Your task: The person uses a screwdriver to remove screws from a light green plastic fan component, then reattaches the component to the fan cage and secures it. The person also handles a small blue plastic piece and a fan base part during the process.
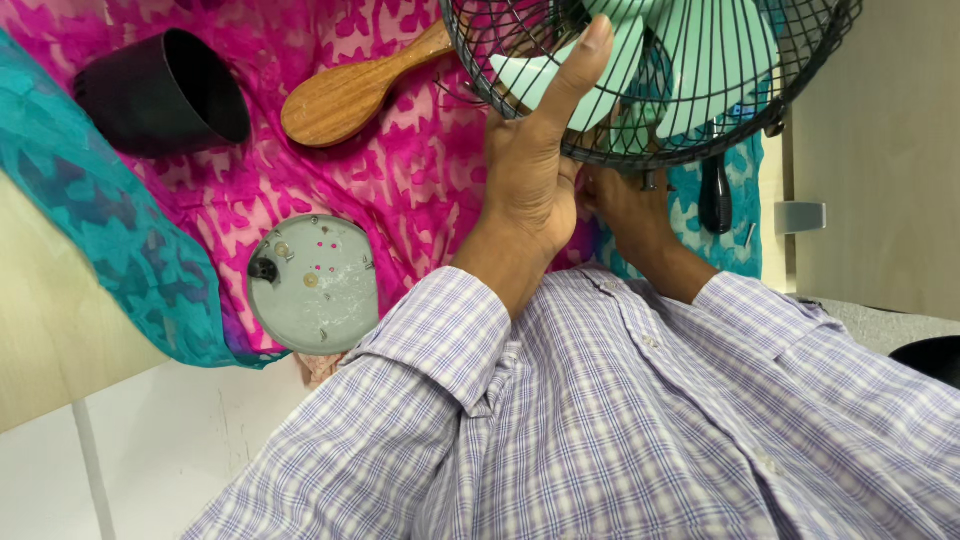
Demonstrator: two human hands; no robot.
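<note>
Here, pink/teal cloth [400,170] on table, left hand [530,170] flat on fan guard [640,150], right hand [625,205] fingers hidden.

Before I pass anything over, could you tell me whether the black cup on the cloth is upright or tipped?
Tipped: the black cup lies on its side on the pink cloth, its open mouth facing sideways.

both arms wear a long-sleeved shirt [600,420] in lilac-and-white check, cuffs turned at the wrists, small buttons along the placket.
</note>
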